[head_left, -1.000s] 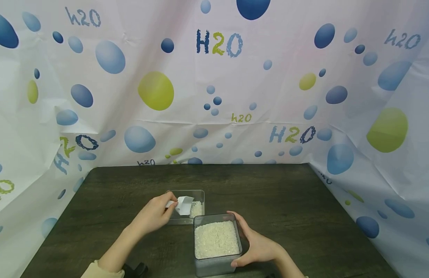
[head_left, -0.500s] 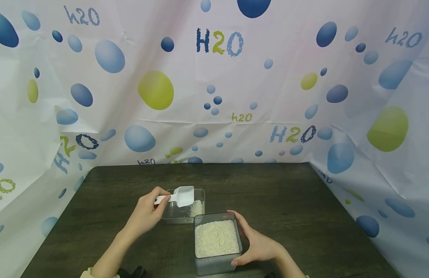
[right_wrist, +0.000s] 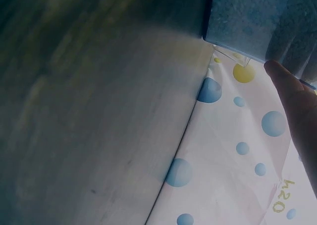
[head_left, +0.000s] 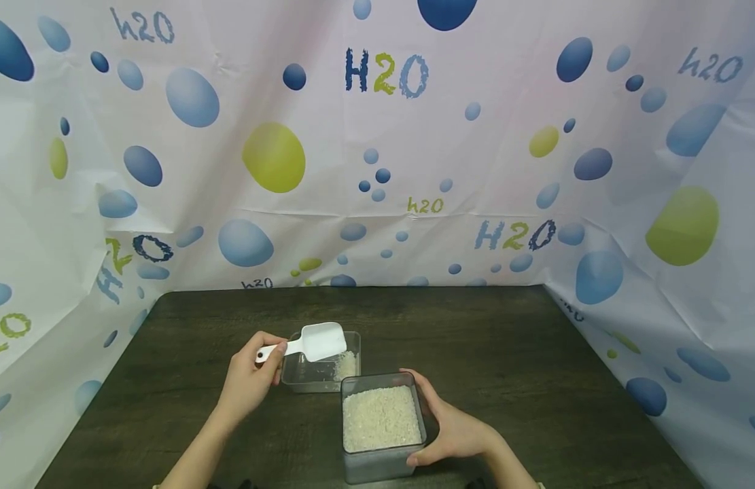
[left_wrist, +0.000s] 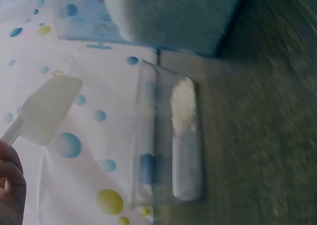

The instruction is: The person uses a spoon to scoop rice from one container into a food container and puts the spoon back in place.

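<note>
My left hand (head_left: 245, 377) pinches the handle of a white scoop (head_left: 324, 341), whose blade is over the shallow clear tray (head_left: 319, 388). A small heap of rice (head_left: 345, 365) lies at the tray's right end. In the left wrist view the scoop (left_wrist: 49, 111) is apart from the tray (left_wrist: 143, 180). My right hand (head_left: 457, 431) holds the side of a square, smoky-clear container (head_left: 377, 467), nearly full of rice (head_left: 380, 418). Its thumb is at the near corner, fingers at the far side. The right wrist view shows only part of this container (right_wrist: 247, 22).
Everything is on a dark wooden table (head_left: 475, 326). A white sheet (head_left: 475, 170) with blue and green spots hangs behind the table and along its sides. The square container stands close in front of the tray's right corner. A dark object shows at the bottom edge.
My left hand has lifted the scoop out of the tray, drawn it slightly left and turned it, so its broad face now shows. The right hand and the square container have stayed put.
</note>
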